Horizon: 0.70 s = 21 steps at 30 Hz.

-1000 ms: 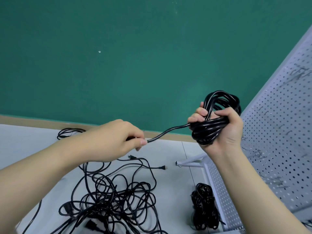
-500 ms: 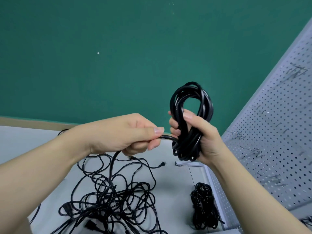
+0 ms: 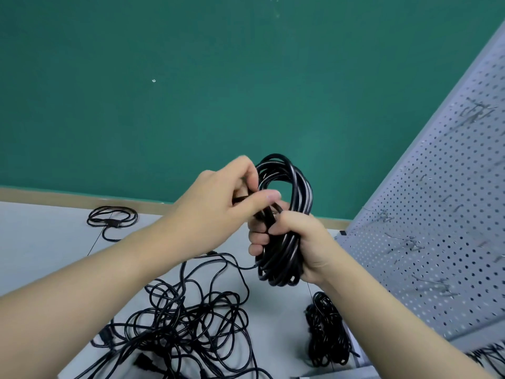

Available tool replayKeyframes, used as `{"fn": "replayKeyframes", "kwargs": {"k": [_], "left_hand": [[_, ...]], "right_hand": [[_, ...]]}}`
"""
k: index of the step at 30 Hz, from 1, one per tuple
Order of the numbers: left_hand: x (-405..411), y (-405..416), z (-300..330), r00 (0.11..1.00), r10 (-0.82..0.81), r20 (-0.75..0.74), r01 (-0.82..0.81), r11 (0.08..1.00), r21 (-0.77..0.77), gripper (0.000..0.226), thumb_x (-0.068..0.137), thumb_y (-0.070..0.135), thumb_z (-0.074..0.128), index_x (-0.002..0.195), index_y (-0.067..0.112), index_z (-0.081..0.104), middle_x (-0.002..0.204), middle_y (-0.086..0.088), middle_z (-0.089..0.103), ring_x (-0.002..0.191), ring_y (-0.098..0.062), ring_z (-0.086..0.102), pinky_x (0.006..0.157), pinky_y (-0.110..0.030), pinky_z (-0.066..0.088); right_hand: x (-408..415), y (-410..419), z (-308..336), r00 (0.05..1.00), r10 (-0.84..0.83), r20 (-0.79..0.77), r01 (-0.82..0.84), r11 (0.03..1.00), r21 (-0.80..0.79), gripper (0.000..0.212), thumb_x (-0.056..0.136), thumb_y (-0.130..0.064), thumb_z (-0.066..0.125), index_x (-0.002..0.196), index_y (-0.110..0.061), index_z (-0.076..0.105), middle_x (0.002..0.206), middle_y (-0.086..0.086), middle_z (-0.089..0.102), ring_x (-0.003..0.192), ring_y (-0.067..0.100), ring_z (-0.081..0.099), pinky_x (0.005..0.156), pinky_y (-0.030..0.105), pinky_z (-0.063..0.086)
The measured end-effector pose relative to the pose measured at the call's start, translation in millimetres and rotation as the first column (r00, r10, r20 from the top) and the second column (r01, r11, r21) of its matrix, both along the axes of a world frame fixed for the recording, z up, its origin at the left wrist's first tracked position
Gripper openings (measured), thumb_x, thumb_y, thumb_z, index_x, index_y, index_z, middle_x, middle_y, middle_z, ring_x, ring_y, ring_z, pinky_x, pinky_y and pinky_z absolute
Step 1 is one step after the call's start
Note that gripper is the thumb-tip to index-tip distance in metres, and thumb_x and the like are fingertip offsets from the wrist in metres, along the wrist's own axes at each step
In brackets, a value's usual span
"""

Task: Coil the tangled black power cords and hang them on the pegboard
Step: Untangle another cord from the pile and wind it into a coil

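My right hand [image 3: 295,239] grips a thick coil of black power cord [image 3: 296,187] held upright in front of the green wall. My left hand [image 3: 218,206] pinches the cord's loose strand between thumb and fingers right beside the coil's upper loop. A tangled heap of black cords [image 3: 185,324] lies on the white floor below. The white pegboard [image 3: 437,214] with metal hooks [image 3: 382,214] leans at the right.
A small coiled cord [image 3: 112,220] lies at the far left by the wall's base. Another black bundle [image 3: 325,332] sits on the floor at the foot of the pegboard. The green wall [image 3: 191,91] fills the background.
My left hand has risen and moved right, bringing the strand up to the top of the coil. My right hand turned the coil upright and lowered it slightly.
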State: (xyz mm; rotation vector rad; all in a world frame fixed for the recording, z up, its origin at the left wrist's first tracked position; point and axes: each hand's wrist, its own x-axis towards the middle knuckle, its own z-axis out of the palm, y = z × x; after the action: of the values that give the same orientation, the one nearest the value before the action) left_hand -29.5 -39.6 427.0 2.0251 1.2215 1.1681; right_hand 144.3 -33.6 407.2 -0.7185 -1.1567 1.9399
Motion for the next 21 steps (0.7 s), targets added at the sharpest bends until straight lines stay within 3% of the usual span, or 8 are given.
{"fn": "replayKeyframes", "kwargs": {"k": [4, 6, 8, 11, 14, 17, 19, 21], "left_hand": [[-8, 8, -17, 0.998, -0.056, -0.001, 0.056, 0.995, -0.079, 0.02, 0.105, 0.042, 0.047, 0.092, 0.026, 0.05, 0.063, -0.002, 0.054, 0.057, -0.011, 0.043, 0.061, -0.039, 0.043], [-12, 8, -26, 0.993, -0.095, -0.069, 0.092, 0.995, -0.047, 0.024, 0.108, 0.036, 0.043, 0.088, 0.028, 0.053, 0.062, 0.007, 0.046, 0.058, -0.007, 0.039, 0.058, -0.031, 0.039], [-15, 6, -24, 0.993, -0.085, -0.083, 0.09, 0.994, 0.068, 0.025, 0.108, 0.031, 0.045, 0.088, 0.026, 0.058, 0.062, 0.005, 0.046, 0.057, -0.01, 0.039, 0.055, -0.02, 0.032], [-18, 6, -14, 0.999, -0.037, -0.035, 0.042, 0.985, 0.169, 0.023, 0.104, 0.031, 0.048, 0.094, 0.024, 0.067, 0.064, -0.003, 0.055, 0.055, -0.01, 0.041, 0.055, -0.017, 0.032], [-15, 4, -10, 0.999, 0.001, -0.032, 0.006, 0.977, 0.213, 0.023, 0.105, 0.032, 0.047, 0.107, 0.025, 0.069, 0.066, 0.005, 0.06, 0.056, -0.009, 0.049, 0.057, -0.017, 0.037], [-8, 5, -9, 0.981, 0.089, -0.172, -0.052, 0.977, 0.207, 0.015, 0.108, 0.04, 0.042, 0.106, 0.029, 0.052, 0.059, 0.012, 0.055, 0.056, -0.014, 0.047, 0.056, -0.033, 0.033], [-6, 6, -8, 0.96, 0.171, -0.22, -0.129, 0.972, 0.194, 0.022, 0.103, 0.049, 0.044, 0.095, 0.029, 0.042, 0.06, 0.016, 0.054, 0.054, -0.015, 0.044, 0.055, -0.036, 0.031], [-8, 10, -8, 0.955, 0.245, -0.17, -0.22, 0.964, 0.151, 0.04, 0.095, 0.062, 0.05, 0.084, 0.025, 0.042, 0.055, 0.013, 0.05, 0.051, -0.014, 0.04, 0.052, -0.036, 0.034]], "right_hand": [[10, 5, 4, 0.974, 0.056, -0.218, -0.073, 0.995, -0.07, 0.034, 0.056, -0.007, 0.067, 0.089, -0.007, 0.062, 0.078, 0.005, 0.042, 0.068, 0.016, 0.037, 0.065, 0.028, 0.042], [17, 7, 7, 0.972, 0.032, -0.231, -0.057, 0.993, -0.101, 0.039, 0.055, -0.01, 0.07, 0.093, -0.005, 0.059, 0.079, 0.004, 0.041, 0.068, 0.016, 0.035, 0.065, 0.029, 0.041], [24, 9, 7, 0.986, 0.036, -0.163, -0.062, 0.986, -0.154, 0.045, 0.056, -0.013, 0.075, 0.097, -0.004, 0.057, 0.079, 0.005, 0.043, 0.066, 0.016, 0.036, 0.064, 0.03, 0.042], [28, 9, 3, 0.99, 0.142, 0.004, -0.137, 0.963, -0.232, 0.055, 0.062, -0.027, 0.088, 0.104, -0.004, 0.06, 0.079, 0.004, 0.046, 0.064, 0.014, 0.04, 0.062, 0.029, 0.043], [20, 2, -2, 0.946, 0.285, 0.156, -0.245, 0.941, -0.233, 0.064, 0.058, -0.027, 0.092, 0.106, -0.003, 0.057, 0.078, 0.007, 0.04, 0.067, 0.017, 0.026, 0.064, 0.03, 0.035], [7, -7, -8, 0.897, 0.399, 0.189, -0.352, 0.905, -0.238, 0.056, 0.06, -0.008, 0.073, 0.111, -0.004, 0.049, 0.081, 0.01, 0.025, 0.075, 0.024, 0.009, 0.067, 0.032, 0.026], [2, -8, -11, 0.895, 0.433, 0.111, -0.393, 0.88, -0.267, 0.045, 0.066, -0.007, 0.057, 0.11, -0.003, 0.051, 0.082, 0.007, 0.034, 0.072, 0.019, 0.02, 0.068, 0.03, 0.034], [2, -6, -11, 0.901, 0.429, 0.058, -0.403, 0.88, -0.252, 0.044, 0.064, -0.007, 0.052, 0.108, -0.004, 0.054, 0.082, 0.005, 0.042, 0.072, 0.016, 0.031, 0.068, 0.028, 0.04]]}}
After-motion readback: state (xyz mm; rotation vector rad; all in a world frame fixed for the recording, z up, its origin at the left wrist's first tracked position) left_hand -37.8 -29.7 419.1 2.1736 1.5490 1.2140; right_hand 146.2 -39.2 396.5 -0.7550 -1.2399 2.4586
